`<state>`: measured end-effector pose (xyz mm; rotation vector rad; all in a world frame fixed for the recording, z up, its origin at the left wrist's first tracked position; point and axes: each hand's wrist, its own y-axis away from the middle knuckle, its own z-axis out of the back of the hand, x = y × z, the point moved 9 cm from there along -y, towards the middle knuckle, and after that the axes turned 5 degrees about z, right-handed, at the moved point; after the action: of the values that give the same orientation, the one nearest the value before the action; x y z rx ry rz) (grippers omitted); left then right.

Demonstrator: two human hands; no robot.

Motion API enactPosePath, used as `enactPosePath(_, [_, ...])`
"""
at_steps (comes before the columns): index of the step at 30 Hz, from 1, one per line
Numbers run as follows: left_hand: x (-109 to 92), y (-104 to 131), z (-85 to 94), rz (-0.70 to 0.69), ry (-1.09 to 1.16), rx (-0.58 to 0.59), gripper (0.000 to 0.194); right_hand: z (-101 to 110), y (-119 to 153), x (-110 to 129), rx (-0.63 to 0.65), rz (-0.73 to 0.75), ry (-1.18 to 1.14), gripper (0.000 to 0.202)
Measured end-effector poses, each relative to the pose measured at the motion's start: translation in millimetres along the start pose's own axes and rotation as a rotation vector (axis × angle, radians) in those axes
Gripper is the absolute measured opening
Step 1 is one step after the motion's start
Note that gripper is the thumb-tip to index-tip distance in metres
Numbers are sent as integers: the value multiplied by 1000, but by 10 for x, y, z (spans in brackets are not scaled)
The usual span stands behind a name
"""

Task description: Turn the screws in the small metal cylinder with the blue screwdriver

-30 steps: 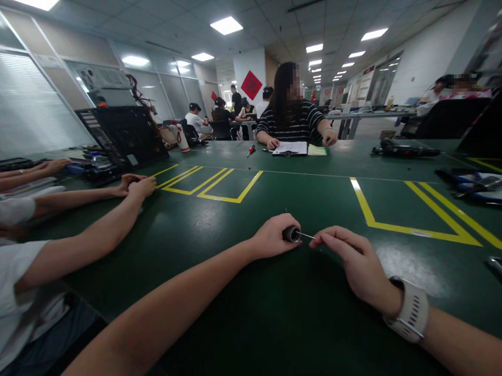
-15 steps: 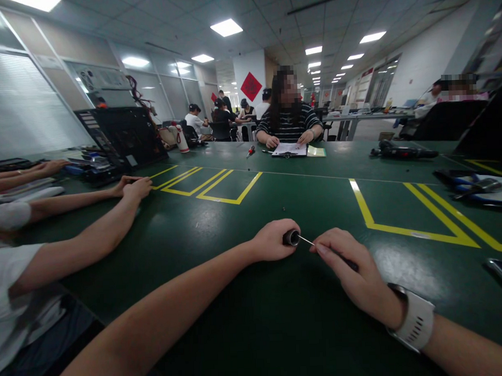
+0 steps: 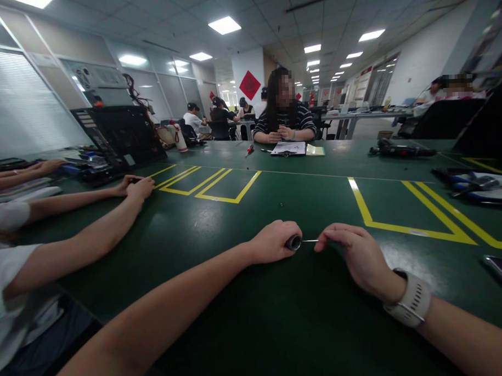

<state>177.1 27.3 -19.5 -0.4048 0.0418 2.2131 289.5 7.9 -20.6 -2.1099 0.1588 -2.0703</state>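
My left hand [image 3: 275,242] is closed around a short dark cylinder [image 3: 293,242] whose round open end faces right. My right hand [image 3: 356,250], with a pale watch on the wrist, pinches a slim tool with a thin metal shaft [image 3: 309,241], which looks like a small screwdriver. The shaft runs level between the two hands, its left end at the cylinder's mouth. Whether the tip is inside or only touching, I cannot tell. The tool's handle is hidden behind my right fingers. Both hands are low over the green table [image 3: 239,331].
Yellow tape outlines [image 3: 417,231] mark the table. A phone [image 3: 501,272] and a dark pouch with tools [image 3: 481,185] lie at right; a power tool [image 3: 401,149] is farther back. A co-worker's hands [image 3: 138,187] are at left. Opposite sits a person behind a clipboard [image 3: 288,148].
My right hand has risen slightly and turned, so the shaft lies level instead of sloping down to the right. Across the table, the person's hands have come together off the clipboard.
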Motion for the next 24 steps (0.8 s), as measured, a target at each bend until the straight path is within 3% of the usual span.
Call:
enactPosePath(6, [46, -13, 34, 17, 65, -29, 13, 0, -13, -168, -54, -99, -243, 20])
enactPosePath(13, [47, -4, 49, -24, 41, -67, 10, -22, 8, -54, -28, -34, -117, 20])
enactPosePath(24, [17, -3, 64, -28, 12, -66, 8, 5, -22, -157, -56, -94, -283, 17])
